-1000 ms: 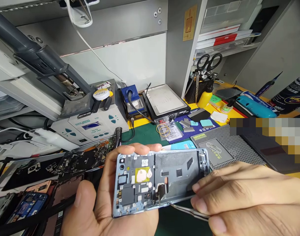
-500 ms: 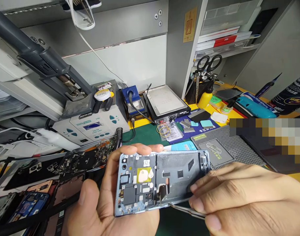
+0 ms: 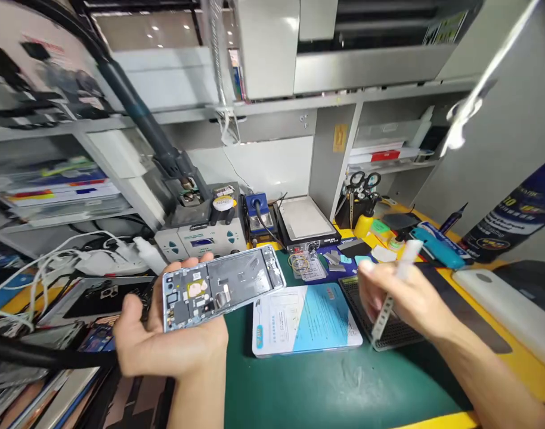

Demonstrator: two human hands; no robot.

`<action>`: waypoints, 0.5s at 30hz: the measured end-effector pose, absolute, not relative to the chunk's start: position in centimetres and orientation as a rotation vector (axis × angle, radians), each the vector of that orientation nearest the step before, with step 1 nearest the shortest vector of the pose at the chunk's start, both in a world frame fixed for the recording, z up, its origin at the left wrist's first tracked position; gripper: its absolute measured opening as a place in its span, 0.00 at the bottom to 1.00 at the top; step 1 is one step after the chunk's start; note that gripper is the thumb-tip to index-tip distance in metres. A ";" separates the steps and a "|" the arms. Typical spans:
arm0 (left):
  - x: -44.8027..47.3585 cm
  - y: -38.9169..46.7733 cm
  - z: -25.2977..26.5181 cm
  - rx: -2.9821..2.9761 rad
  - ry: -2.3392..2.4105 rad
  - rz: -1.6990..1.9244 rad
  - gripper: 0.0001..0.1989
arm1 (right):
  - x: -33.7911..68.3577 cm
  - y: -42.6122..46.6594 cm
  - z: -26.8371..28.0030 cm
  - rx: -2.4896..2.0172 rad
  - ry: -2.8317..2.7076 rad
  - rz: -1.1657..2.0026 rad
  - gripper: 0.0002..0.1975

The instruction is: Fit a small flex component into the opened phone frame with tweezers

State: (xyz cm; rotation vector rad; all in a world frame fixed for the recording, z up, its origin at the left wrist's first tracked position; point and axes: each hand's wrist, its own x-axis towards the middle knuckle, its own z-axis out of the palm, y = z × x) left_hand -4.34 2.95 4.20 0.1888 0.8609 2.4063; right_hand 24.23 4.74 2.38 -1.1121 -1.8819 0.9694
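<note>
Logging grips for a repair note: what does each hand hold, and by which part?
Left hand holds the opened phone frame by its camera end. Right hand holds tweezers near their upper end.

A: Worktop — yellow surface [image 3: 518, 381] at the right edge, dark green rubber mat [image 3: 326, 387] laid over the middle.

B: Back wall?

A: Pale grey panel [image 3: 272, 164] behind the bench, with a grey upright divider [image 3: 324, 158] carrying a small yellow sticker [image 3: 339, 137].

B: Shelving?

A: Grey metal shelf [image 3: 299, 101] running across overhead, a big grey cabinet box [image 3: 268, 47] above it. Left bay holds stacked papers and folders [image 3: 58, 187], blurred. Right bay has a lower white shelf [image 3: 389, 168] with flat red and white boxes.

B: Light?

A: Bright, even; small ceiling reflections in the glossy panel [image 3: 151, 30] at upper left. Plain grey side wall [image 3: 505, 149] on the right.
</note>
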 end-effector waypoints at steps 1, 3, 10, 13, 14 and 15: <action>-4.6 2.9 4.2 0.194 0.843 2.415 0.18 | 23.9 5.1 2.2 -1.178 -1.948 0.971 0.33; -5.0 2.6 4.5 0.186 0.814 2.425 0.17 | 23.3 5.5 2.1 -1.314 -2.108 0.922 0.29; -6.3 -2.0 7.1 0.069 0.774 2.514 0.15 | 22.9 6.5 2.1 -1.707 -2.476 0.504 0.14; -7.1 -4.8 7.4 -0.014 0.792 2.544 0.16 | 23.0 6.9 2.3 -1.795 -2.515 0.353 0.15; -7.4 -5.8 7.3 -0.048 0.797 2.546 0.16 | 23.0 6.9 2.5 -1.802 -2.528 0.311 0.16; -7.6 -6.7 7.2 -0.082 0.806 2.544 0.16 | 22.9 6.8 2.6 -1.797 -2.543 0.273 0.16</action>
